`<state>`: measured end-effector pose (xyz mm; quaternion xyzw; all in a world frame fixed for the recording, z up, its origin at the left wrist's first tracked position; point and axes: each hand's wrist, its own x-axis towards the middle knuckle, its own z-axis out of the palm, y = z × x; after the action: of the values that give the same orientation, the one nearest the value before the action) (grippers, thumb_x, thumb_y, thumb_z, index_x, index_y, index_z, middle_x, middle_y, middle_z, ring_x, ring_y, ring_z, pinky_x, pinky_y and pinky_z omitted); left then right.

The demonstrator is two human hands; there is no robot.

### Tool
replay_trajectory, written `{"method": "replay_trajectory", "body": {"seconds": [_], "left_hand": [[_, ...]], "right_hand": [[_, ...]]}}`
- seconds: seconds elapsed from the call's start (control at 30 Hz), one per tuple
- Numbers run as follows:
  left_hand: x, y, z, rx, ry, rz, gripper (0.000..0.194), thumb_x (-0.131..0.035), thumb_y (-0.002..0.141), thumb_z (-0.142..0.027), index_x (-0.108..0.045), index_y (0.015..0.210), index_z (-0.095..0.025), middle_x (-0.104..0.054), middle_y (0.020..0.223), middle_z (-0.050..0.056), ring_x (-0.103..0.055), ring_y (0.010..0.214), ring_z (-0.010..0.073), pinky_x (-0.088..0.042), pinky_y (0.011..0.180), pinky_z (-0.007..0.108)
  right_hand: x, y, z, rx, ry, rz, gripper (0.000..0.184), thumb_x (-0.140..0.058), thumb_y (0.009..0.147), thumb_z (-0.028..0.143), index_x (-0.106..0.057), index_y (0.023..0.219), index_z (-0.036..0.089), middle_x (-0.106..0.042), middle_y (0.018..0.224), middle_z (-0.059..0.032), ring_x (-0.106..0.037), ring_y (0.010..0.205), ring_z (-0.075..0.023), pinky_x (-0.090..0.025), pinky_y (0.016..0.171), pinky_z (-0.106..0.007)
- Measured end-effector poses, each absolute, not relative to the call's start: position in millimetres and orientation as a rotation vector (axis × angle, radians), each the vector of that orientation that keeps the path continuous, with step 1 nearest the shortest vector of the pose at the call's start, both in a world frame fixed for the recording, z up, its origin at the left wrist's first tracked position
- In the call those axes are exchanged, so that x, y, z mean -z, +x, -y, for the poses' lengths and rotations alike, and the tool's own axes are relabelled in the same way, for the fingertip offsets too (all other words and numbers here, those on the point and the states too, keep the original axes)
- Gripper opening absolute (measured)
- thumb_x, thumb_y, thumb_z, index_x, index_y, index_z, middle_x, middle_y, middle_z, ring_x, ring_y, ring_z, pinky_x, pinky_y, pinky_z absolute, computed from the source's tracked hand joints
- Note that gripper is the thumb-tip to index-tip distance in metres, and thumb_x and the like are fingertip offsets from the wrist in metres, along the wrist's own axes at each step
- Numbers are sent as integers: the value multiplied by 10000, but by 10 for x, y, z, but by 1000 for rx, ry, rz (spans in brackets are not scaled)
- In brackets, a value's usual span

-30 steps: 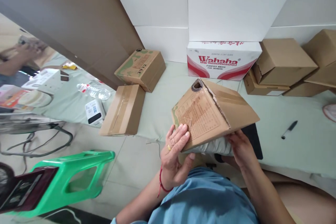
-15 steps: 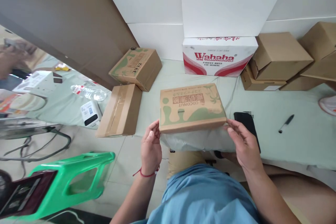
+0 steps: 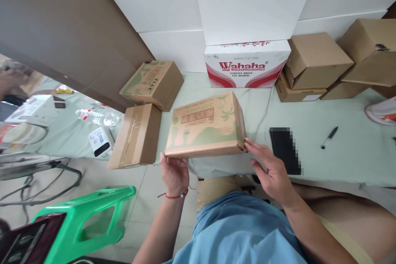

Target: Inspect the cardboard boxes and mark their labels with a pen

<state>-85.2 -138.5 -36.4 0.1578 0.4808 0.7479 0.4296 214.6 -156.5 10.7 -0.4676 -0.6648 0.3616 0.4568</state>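
A cardboard box [image 3: 201, 126] with green drips, a palm tree and the printed word COCONUT is tilted over the table's front edge, between my hands. My left hand [image 3: 175, 173], a red cord at its wrist, holds the near left corner from below; the fingers under the box are partly hidden. At the near right corner, my right hand [image 3: 270, 169] has its fingertips against the box, with the thumb apart from it. The print is upside down to me. Whether the far side of the box touches the table cannot be seen.
Two cardboard boxes, one marked 2422 [image 3: 154, 82] and one taped [image 3: 134, 136], stand to the left. A white and red Wahaha carton [image 3: 246, 66] is at the back, with brown boxes [image 3: 320, 57] beside it. A pen [image 3: 329, 137] lies right; a green stool [image 3: 93, 210] stands lower left.
The coconut box has moved left and turned, so its right end now shows. My left hand has gone further beneath the corner; my right thumb has come away from the box.
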Motion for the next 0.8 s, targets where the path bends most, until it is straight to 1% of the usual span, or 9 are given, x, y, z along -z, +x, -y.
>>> {"method": "replay_trajectory", "body": {"seconds": [0.1,0.23,0.33,0.4,0.47,0.53,0.6,0.67,0.8], "left_hand": [[373,-953,1345,-1822,307,-1161,513,-642,968,-689,-786,1035,-201,-849,976,78,-796,924,202,-589,773,272],[310,-1021,1378,-1785,195,-1095,577,-599,982,-718,-778,1041,-172,-823,893,87,-771,796,197,-604,721,291],[204,-1024,1455,-1784,253,-1079,648,-653,912,-793,-775,942,-158,-751,754,45,-692,643,154,-587,652,263],[96,-987,1503,-1777,354,-1071,650,-698,870,-803,-791,914,-161,-721,722,22,-656,611,128,-571,626,234],[-28,-914,1533,-1775,506,-1091,644,-690,882,-790,-835,1013,-176,-788,866,53,-728,754,154,-611,719,249],[-146,-822,1544,-1766,699,-1150,611,-667,940,-724,-840,1205,-202,-830,1166,96,-774,1081,226,-633,940,313],[-239,-740,1547,-1757,921,-1208,540,-698,977,-606,-792,1364,-241,-773,1411,92,-681,1379,286,-555,1164,390],[-304,-685,1552,-1735,1160,-1268,531,-783,959,-484,-741,1452,-289,-714,1529,67,-592,1511,317,-470,1278,445],[-413,-606,1571,-1611,1640,-1376,761,-873,914,-275,-584,1614,-346,-562,1703,72,-480,1620,349,-410,1346,522]], "right_hand": [[-290,2021,1653,-705,-958,1856,690,-537,1032,52,-578,1629,396,-620,1649,-54,-634,1481,-249,-528,1246,-516],[-330,1975,1665,-634,-878,1868,755,-528,1046,32,-465,1702,401,-578,1686,-75,-614,1498,-234,-567,1215,-473],[-295,2104,1637,-736,-948,1792,728,-542,1071,85,-435,1719,399,-500,1747,-56,-509,1602,-244,-471,1315,-501],[-270,2215,1613,-827,-1007,1702,683,-568,1086,143,-461,1702,417,-429,1793,-20,-430,1655,-259,-407,1359,-520],[-243,2295,1588,-915,-1029,1591,629,-594,1095,204,-500,1678,422,-405,1806,-1,-397,1673,-275,-414,1357,-522],[-211,2323,1564,-1008,-1018,1469,588,-619,1097,260,-528,1660,405,-446,1784,-12,-421,1660,-284,-471,1322,-518],[-171,2312,1549,-1086,-995,1329,555,-646,1091,302,-557,1631,393,-513,1740,-29,-452,1641,-284,-523,1280,-524],[-114,2289,1544,-1123,-991,1181,517,-683,1075,339,-594,1581,390,-560,1702,-40,-468,1628,-283,-559,1241,-537],[91,2267,1575,-1132,-1112,939,584,-745,1024,466,-573,1575,373,-567,1692,-85,-497,1601,-300,-596,1180,-557]]}}
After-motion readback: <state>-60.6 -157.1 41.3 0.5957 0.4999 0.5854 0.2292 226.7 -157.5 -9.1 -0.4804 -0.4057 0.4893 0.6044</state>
